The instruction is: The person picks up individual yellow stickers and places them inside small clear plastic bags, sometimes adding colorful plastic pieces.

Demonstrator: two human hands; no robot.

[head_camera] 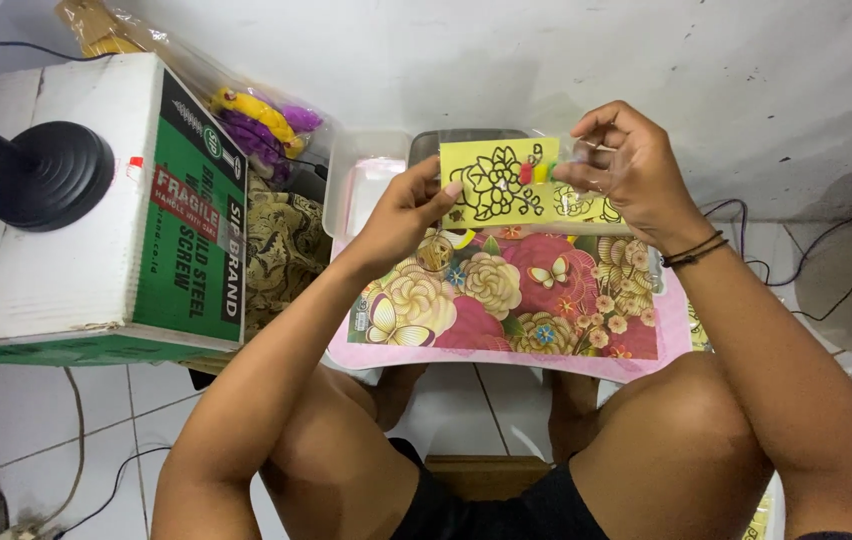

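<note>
L hand (408, 212) grips left edge of yellow card (491, 183) w/ black flower outline, held above floral bench (506, 300). R hand (629, 172) pinches card's right end in clear sleeve (581, 195). Cardboard box (96, 210) sits at left.

One camera, worn on the person's head, looks steeply down and slightly forward from close range. The person's thighs fill the bottom of the frame, the forearms rise toward the centre, and a flowered tray (506, 300) sits mid-frame. A cardboard box (96, 200) occupies the upper left; white wall spans the top.
</note>
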